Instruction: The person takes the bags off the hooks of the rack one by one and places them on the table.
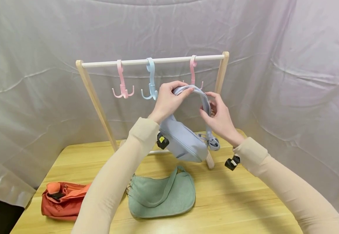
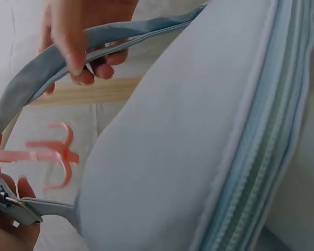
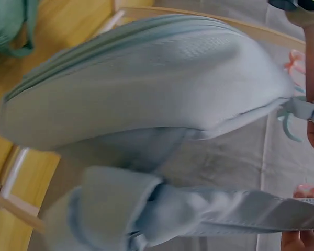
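A light blue shoulder bag (image 1: pixel 184 139) hangs tilted above the table, in front of the rack. My left hand (image 1: pixel 168 99) grips the upper part of its strap (image 1: pixel 197 90), thumb pointing right. On the strap's right side my right hand (image 1: pixel 220 115) pinches it between thumb and fingers; the left wrist view shows this thumb lying over the strap (image 2: pixel 107 35). Near the left hand in that view, a metal buckle (image 2: pixel 8 200) joins the strap to the bag. Just behind both hands, a pink hook (image 1: pixel 192 70) hangs from the rail, its lower prongs partly hidden.
The rack's white rail (image 1: pixel 99 64) also carries another pink hook (image 1: pixel 121 81) and a blue hook (image 1: pixel 151 79). On the wooden table (image 1: pixel 233 195), a green bag (image 1: pixel 163 198) lies in front of the rack. An orange-red bag (image 1: pixel 62 203) is at the left, partly behind my left sleeve.
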Demonstrator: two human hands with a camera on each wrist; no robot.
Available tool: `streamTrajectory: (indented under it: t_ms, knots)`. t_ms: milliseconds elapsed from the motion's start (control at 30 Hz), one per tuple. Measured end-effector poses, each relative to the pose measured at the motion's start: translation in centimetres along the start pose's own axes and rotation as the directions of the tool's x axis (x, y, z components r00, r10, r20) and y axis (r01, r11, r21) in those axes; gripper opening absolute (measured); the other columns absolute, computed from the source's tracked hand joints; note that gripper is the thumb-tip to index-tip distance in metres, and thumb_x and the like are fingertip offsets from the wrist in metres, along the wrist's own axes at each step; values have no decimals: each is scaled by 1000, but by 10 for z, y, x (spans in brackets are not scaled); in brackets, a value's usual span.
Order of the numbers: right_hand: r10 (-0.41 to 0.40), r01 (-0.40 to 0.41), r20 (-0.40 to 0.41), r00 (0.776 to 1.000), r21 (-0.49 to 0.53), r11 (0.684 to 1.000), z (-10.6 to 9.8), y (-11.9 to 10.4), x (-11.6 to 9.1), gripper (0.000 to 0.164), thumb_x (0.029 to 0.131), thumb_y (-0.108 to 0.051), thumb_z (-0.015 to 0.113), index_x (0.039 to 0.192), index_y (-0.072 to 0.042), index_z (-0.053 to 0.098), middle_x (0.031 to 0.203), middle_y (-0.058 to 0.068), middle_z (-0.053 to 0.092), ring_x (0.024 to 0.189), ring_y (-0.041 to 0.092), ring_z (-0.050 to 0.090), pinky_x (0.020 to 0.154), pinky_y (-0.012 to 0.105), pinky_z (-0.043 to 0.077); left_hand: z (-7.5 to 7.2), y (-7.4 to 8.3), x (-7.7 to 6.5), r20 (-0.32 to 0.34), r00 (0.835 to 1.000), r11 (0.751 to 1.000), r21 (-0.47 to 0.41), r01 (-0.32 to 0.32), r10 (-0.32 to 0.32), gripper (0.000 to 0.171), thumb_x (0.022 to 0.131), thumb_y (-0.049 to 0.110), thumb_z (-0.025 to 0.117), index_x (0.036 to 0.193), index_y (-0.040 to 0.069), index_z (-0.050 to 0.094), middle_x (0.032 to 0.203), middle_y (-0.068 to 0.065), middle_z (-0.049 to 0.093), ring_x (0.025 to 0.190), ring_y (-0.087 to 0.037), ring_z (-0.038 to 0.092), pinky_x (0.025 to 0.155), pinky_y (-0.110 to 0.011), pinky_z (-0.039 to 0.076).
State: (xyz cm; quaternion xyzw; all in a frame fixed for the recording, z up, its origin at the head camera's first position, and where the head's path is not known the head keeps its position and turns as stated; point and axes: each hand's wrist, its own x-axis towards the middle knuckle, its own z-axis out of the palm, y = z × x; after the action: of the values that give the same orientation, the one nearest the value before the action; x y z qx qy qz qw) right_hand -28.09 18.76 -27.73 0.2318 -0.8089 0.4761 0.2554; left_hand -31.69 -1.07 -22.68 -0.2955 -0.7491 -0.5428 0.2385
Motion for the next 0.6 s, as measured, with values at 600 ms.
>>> streamTrajectory:
  t_ms: [600]
  knots:
    - [-353,340,-37,935,-192,921,15,27,-49,64,84,4,70,143,4,45,133,27,48,115,36,52,93,40,52,0,0,-9,-90,996,995,100,-14,23,21,86,25,80,97,7,79,95,-8,78,75,-11,63,64,-18,44]
